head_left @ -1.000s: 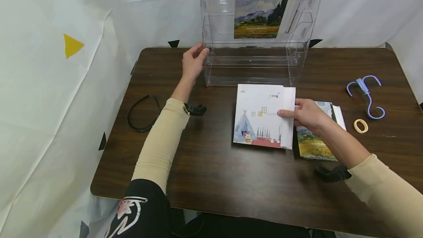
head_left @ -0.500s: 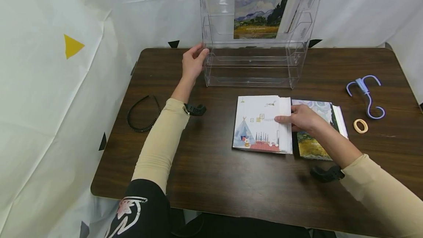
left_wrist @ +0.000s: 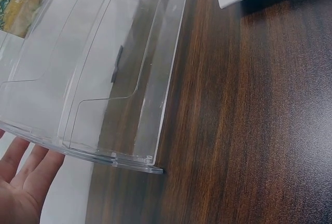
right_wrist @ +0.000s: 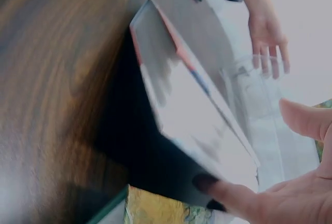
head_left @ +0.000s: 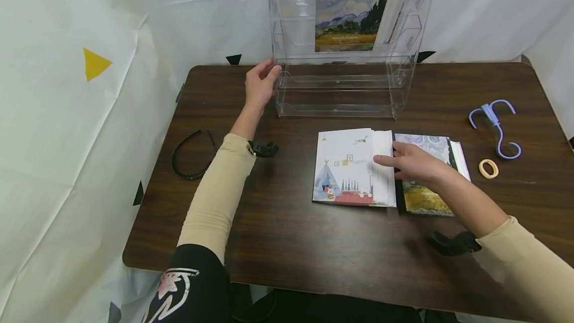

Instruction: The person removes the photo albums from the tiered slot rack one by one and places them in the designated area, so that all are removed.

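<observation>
My left hand (head_left: 260, 86) rests against the left side of a clear acrylic rack (head_left: 336, 111), its fingers extended along the outer edge. In the left wrist view, those fingers (left_wrist: 39, 169) touch the rack's rim from outside. My right hand (head_left: 414, 163) is at the right edge of a white photo album (head_left: 343, 163) with a tent drawing. In the blurred right wrist view, the thumb (right_wrist: 306, 120) stands apart from the album's pages (right_wrist: 202, 123), while a fingertip touches near the lower edge. A landscape-painting photo album (head_left: 426, 198) lies partly under the right hand.
Another painted photo album (head_left: 350, 14) stands upright in the rack. A blue hook (head_left: 498, 123) and a beige ring (head_left: 488, 169) lie at the right on the brown table (head_left: 287, 243). A black headband (head_left: 190, 174) lies at the left.
The white album has come down toward me, away from the rack, and lies slightly further left. Its cover has shifted, baring more of the white part beside it. My left hand stays at the rack.
</observation>
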`<state>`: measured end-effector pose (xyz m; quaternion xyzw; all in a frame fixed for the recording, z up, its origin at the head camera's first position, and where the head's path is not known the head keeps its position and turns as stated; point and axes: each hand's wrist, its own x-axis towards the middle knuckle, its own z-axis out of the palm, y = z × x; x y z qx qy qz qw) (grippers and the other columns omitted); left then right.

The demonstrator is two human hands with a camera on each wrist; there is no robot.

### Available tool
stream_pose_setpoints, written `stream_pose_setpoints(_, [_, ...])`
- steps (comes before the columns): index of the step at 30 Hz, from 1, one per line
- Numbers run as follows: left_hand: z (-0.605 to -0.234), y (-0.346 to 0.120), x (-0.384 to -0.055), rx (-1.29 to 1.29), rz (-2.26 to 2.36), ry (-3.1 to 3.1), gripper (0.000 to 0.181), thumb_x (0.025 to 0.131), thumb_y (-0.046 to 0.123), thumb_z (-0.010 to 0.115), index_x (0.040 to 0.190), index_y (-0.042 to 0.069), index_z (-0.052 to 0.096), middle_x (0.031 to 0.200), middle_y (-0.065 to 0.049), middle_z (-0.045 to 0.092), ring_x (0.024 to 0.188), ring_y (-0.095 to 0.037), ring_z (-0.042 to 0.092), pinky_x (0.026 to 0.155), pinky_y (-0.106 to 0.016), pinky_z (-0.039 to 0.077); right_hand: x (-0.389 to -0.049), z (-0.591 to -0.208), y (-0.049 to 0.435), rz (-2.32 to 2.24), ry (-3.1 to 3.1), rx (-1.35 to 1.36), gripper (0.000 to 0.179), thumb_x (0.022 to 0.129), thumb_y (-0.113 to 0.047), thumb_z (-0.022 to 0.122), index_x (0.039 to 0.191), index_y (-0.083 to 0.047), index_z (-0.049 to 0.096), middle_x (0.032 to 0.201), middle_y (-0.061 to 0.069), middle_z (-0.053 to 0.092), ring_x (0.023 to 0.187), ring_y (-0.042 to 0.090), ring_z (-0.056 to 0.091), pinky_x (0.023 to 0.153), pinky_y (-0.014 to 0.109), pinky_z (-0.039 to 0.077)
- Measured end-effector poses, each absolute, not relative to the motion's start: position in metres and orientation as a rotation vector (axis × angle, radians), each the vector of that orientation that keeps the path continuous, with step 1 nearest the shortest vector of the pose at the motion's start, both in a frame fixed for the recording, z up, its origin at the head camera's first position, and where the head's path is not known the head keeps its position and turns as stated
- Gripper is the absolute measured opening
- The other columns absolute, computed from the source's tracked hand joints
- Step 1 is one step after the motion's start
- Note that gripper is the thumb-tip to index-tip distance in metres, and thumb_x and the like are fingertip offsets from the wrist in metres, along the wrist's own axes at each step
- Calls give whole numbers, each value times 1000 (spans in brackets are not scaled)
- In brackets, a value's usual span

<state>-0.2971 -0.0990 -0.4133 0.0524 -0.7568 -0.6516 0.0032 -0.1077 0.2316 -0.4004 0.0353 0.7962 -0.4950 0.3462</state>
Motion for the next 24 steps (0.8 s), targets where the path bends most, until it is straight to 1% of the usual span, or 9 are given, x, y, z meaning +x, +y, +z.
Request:
stream_pose_setpoints(4, [-413, -100, -297, 167, -2048, -2368, 46, 95, 30, 67, 138, 17, 58, 130, 1, 62, 109, -15, 58, 84, -43, 55, -104, -396, 232, -1328, 1992, 66, 86, 101, -37, 55, 153, 9, 3, 157, 33, 8, 142, 46, 21, 109, 61, 25])
stream_pose_setpoints(5, [-413, -99, -298, 170, -2049, -2368, 46, 95, 30, 67, 138, 17, 58, 130, 1, 62, 109, -15, 58, 83, -43, 55, -104, -395, 231, -1337, 1983, 66, 86, 101, -37, 54, 152, 9, 2, 157, 33, 6, 142, 45, 19, 109, 62, 23])
stream_pose_setpoints(7, [-413, -99, -298, 179, -2049, -2370, 46, 95, 30, 67, 138, 18, 58, 129, 2, 62, 108, -15, 59, 83, -43, 55, -102, -396, 230, -1356, 1971, 57, 83, 102, -35, 53, 153, 9, 3, 157, 32, 9, 141, 44, 21, 110, 62, 21])
stream_pose_setpoints(8, [-413, -99, -298, 181, -2048, -2370, 46, 95, 30, 67, 138, 18, 58, 129, 2, 62, 107, -15, 59, 83, -43, 55, -101, -395, 230, -1343, 1984, 59, 87, 102, -36, 53, 152, 10, -1, 157, 33, 3, 142, 46, 18, 110, 63, 21])
stream_pose_setpoints(12, [-414, -99, -298, 174, -2055, -2357, 46, 95, 29, 67, 138, 17, 59, 129, 1, 62, 108, -15, 59, 84, -44, 55, -99, -394, 229, -1276, 2023, 56, 96, 100, -42, 54, 150, 12, -8, 157, 33, -6, 143, 48, 10, 111, 62, 18])
stream_pose_setpoints(14, [-415, -99, -298, 169, -2055, -2355, 46, 95, 29, 67, 138, 17, 58, 130, 1, 62, 109, -14, 59, 85, -45, 55, -98, -393, 230, -1241, 2038, 62, 102, 99, -47, 55, 148, 12, -13, 155, 32, -16, 143, 50, 1, 111, 62, 17])
stream_pose_setpoints(17, [-415, -99, -297, 163, -2044, -2361, 46, 95, 29, 66, 139, 17, 58, 130, 1, 62, 110, -14, 58, 85, -45, 54, -97, -393, 229, -1236, 2050, 47, 100, 99, -46, 55, 149, 12, -9, 155, 34, -10, 143, 50, 3, 111, 62, 18])
stream_pose_setpoints(21, [-415, -98, -297, 153, -2028, -2369, 45, 96, 30, 66, 138, 16, 58, 129, 1, 62, 109, -15, 58, 84, -44, 55, -96, -392, 228, -1235, 2078, 4, 92, 100, -41, 54, 150, 13, 0, 155, 37, 2, 142, 50, 14, 109, 60, 24])
stream_pose_setpoints(24, [-415, -98, -298, 152, -2028, -2364, 44, 96, 29, 66, 137, 16, 59, 129, 1, 62, 108, -15, 59, 84, -44, 55, -99, -390, 229, -1222, 2127, -44, 87, 101, -40, 54, 151, 13, 7, 155, 35, 9, 141, 50, 19, 108, 60, 28])
